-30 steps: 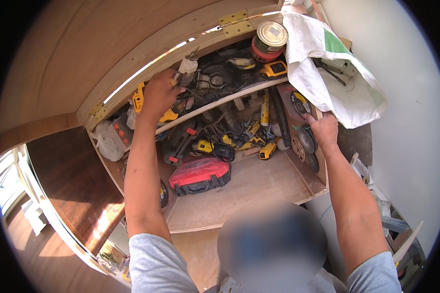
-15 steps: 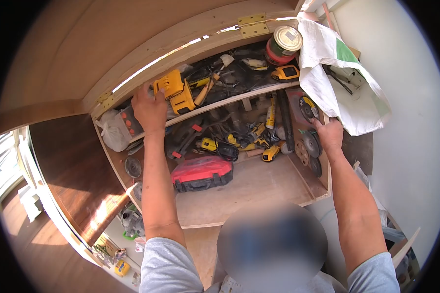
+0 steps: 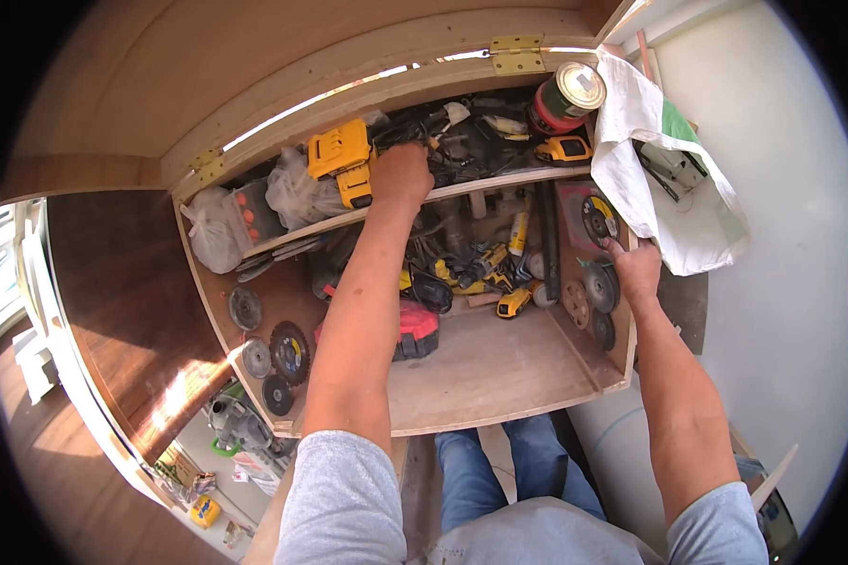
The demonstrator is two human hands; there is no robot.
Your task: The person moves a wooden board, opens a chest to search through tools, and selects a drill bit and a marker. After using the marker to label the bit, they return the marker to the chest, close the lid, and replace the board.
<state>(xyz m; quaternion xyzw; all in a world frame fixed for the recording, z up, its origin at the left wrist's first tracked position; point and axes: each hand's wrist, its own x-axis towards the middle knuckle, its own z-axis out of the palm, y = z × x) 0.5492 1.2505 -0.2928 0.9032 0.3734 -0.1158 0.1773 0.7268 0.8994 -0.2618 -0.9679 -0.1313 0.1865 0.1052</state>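
Note:
My left hand [image 3: 401, 174] reaches into the upper shelf of a wooden tool box [image 3: 499, 386], just right of the yellow cases [image 3: 339, 149]. Its fingers curl down among dark tools, and whatever they hold is hidden. On the box's right side wall, my right hand [image 3: 637, 266] grips the top edge beside a grinding disc [image 3: 598, 218]. In the lower compartment lie a red and black case [image 3: 416, 330], partly behind my left forearm, a yellow drill [image 3: 485, 266] and a yellow battery [image 3: 513, 302].
A paint can [image 3: 579, 87] stands at the shelf's right end, near a white sack [image 3: 622, 122]. Plastic bags [image 3: 215, 231] fill the left end. Discs hang on both side walls, including a saw blade [image 3: 290, 353]. The hinged lid [image 3: 349, 56] rises behind.
My left hand has moved right, from the left side of the yellow cases to their right. My right hand stays on the edge. The head has lifted out of the lower view, showing my legs.

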